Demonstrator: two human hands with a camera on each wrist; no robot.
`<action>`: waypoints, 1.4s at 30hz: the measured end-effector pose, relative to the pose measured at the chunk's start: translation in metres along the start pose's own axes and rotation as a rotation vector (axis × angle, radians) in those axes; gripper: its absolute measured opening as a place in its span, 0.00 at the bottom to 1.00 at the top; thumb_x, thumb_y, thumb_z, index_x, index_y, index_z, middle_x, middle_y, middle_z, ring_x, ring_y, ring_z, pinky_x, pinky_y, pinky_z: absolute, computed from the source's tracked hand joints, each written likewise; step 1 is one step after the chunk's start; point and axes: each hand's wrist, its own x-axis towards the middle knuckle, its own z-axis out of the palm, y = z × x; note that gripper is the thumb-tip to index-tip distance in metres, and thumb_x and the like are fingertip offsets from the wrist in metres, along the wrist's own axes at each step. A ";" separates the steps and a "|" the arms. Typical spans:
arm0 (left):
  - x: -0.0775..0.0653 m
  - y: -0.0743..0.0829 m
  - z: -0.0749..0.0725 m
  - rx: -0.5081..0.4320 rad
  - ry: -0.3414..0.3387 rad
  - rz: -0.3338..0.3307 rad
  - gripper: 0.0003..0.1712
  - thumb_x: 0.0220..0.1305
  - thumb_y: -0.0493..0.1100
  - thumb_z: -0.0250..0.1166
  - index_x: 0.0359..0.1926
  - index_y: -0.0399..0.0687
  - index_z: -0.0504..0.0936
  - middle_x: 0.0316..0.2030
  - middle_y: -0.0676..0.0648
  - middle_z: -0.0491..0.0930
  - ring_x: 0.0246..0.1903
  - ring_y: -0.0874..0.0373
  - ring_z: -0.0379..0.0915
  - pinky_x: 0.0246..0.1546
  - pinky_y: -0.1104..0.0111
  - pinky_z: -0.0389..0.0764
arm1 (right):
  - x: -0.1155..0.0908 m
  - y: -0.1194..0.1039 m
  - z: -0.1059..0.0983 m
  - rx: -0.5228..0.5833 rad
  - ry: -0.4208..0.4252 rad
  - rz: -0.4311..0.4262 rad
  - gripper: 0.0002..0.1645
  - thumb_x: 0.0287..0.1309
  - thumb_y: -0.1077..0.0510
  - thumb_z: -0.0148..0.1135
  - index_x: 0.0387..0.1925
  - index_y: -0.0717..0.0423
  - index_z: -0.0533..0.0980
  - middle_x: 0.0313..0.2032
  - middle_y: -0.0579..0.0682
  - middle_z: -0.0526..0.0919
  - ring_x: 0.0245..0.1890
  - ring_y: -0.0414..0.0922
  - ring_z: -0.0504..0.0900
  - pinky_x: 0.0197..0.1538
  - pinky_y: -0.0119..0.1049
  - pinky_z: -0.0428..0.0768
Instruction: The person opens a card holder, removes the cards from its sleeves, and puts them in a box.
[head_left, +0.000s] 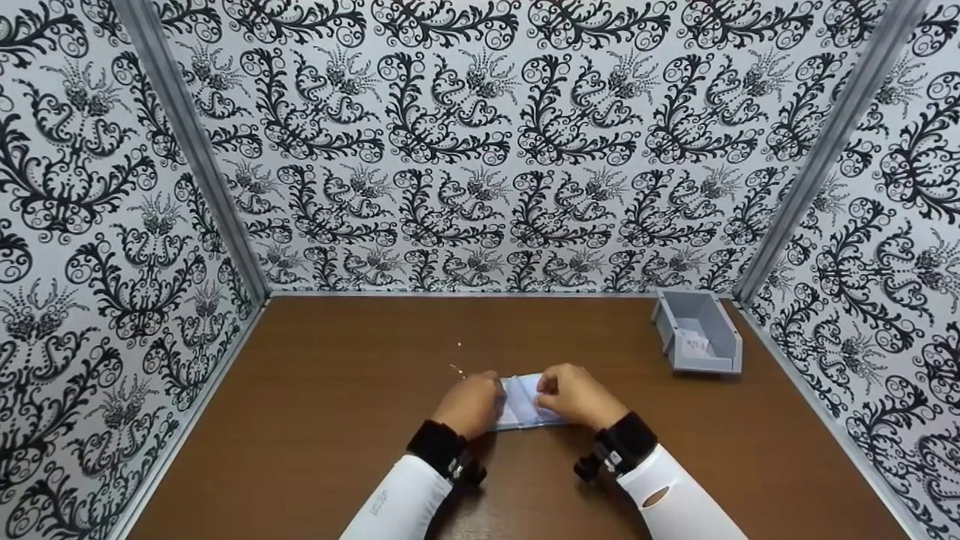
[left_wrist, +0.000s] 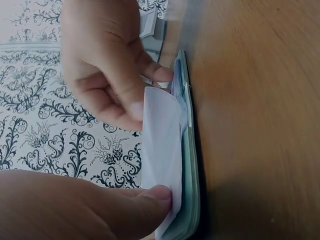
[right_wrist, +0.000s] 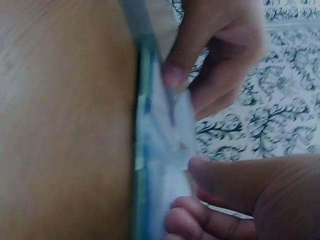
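A thin booklet [head_left: 525,401] with a pale blue-white inside and a green-edged cover [left_wrist: 192,175] lies open on the brown table. A white sheet [left_wrist: 162,135] stands up from it. My left hand [head_left: 471,405] is at the booklet's left side and pinches the sheet's near end, thumb on its face in the left wrist view. On the other side, my right hand [head_left: 581,394] has thumb and fingertips together at the sheet's edge, pinching it; the right wrist view is blurred there. A clear-looking strip [right_wrist: 167,137] crosses the booklet's middle.
A grey open-front bin [head_left: 697,337] with a white label stands at the back right of the table [head_left: 337,360]. Small shiny specks [head_left: 457,369] lie beyond the left hand. Patterned walls [head_left: 480,150] enclose the table at the back and both sides.
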 end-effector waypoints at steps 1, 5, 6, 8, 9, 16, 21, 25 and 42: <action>0.000 0.000 0.000 -0.004 -0.003 -0.008 0.07 0.64 0.32 0.75 0.29 0.45 0.91 0.38 0.50 0.86 0.31 0.54 0.81 0.35 0.60 0.86 | -0.001 -0.004 -0.001 -0.016 -0.002 -0.014 0.10 0.57 0.60 0.84 0.34 0.57 0.87 0.31 0.47 0.89 0.32 0.40 0.81 0.40 0.39 0.83; 0.001 0.000 0.000 -0.009 0.005 -0.024 0.07 0.64 0.32 0.75 0.29 0.46 0.91 0.38 0.49 0.86 0.32 0.53 0.84 0.35 0.58 0.87 | -0.005 -0.020 -0.002 -0.105 -0.010 -0.135 0.18 0.53 0.55 0.88 0.39 0.60 0.88 0.36 0.51 0.90 0.35 0.43 0.84 0.42 0.40 0.85; 0.001 0.000 0.000 -0.011 0.009 -0.023 0.07 0.64 0.32 0.75 0.29 0.46 0.90 0.38 0.49 0.86 0.32 0.52 0.84 0.35 0.58 0.86 | -0.006 -0.023 -0.002 -0.138 -0.008 -0.185 0.20 0.51 0.55 0.90 0.40 0.61 0.88 0.37 0.52 0.90 0.36 0.45 0.85 0.42 0.41 0.86; 0.001 0.000 0.000 -0.012 0.017 -0.014 0.07 0.63 0.32 0.75 0.28 0.46 0.90 0.38 0.49 0.86 0.31 0.52 0.84 0.33 0.58 0.86 | -0.008 -0.029 0.001 -0.216 -0.003 -0.274 0.23 0.47 0.56 0.91 0.42 0.60 0.89 0.39 0.52 0.88 0.38 0.47 0.85 0.45 0.42 0.86; 0.001 0.000 0.000 -0.014 0.019 -0.011 0.07 0.62 0.32 0.75 0.28 0.46 0.90 0.37 0.49 0.86 0.31 0.52 0.83 0.33 0.58 0.86 | -0.009 -0.032 0.002 -0.253 0.003 -0.316 0.24 0.45 0.56 0.92 0.42 0.59 0.89 0.39 0.52 0.87 0.40 0.47 0.85 0.46 0.43 0.87; -0.001 0.002 0.000 -0.009 0.024 -0.059 0.08 0.67 0.33 0.72 0.29 0.45 0.86 0.38 0.48 0.86 0.36 0.49 0.86 0.39 0.55 0.89 | -0.016 -0.044 0.010 -0.398 0.015 -0.402 0.24 0.40 0.61 0.91 0.40 0.53 0.87 0.40 0.46 0.80 0.43 0.48 0.82 0.47 0.46 0.84; 0.000 0.001 0.002 0.000 0.020 -0.065 0.10 0.68 0.33 0.71 0.28 0.45 0.85 0.38 0.47 0.86 0.36 0.50 0.85 0.38 0.56 0.88 | -0.017 -0.044 0.015 -0.430 0.017 -0.427 0.21 0.41 0.65 0.88 0.39 0.54 0.86 0.40 0.47 0.80 0.43 0.47 0.81 0.45 0.43 0.84; 0.001 0.000 0.003 -0.002 0.018 -0.055 0.11 0.67 0.33 0.71 0.27 0.47 0.84 0.37 0.49 0.85 0.34 0.51 0.83 0.35 0.57 0.86 | -0.016 -0.041 0.018 -0.430 0.028 -0.446 0.18 0.47 0.68 0.85 0.39 0.56 0.86 0.40 0.49 0.84 0.42 0.49 0.85 0.45 0.44 0.86; -0.001 -0.002 0.004 0.048 0.023 -0.006 0.08 0.63 0.35 0.75 0.27 0.47 0.89 0.38 0.49 0.84 0.34 0.52 0.85 0.35 0.57 0.88 | -0.013 -0.038 0.017 -0.404 0.069 -0.419 0.12 0.55 0.71 0.73 0.23 0.55 0.82 0.22 0.46 0.82 0.24 0.40 0.72 0.29 0.40 0.77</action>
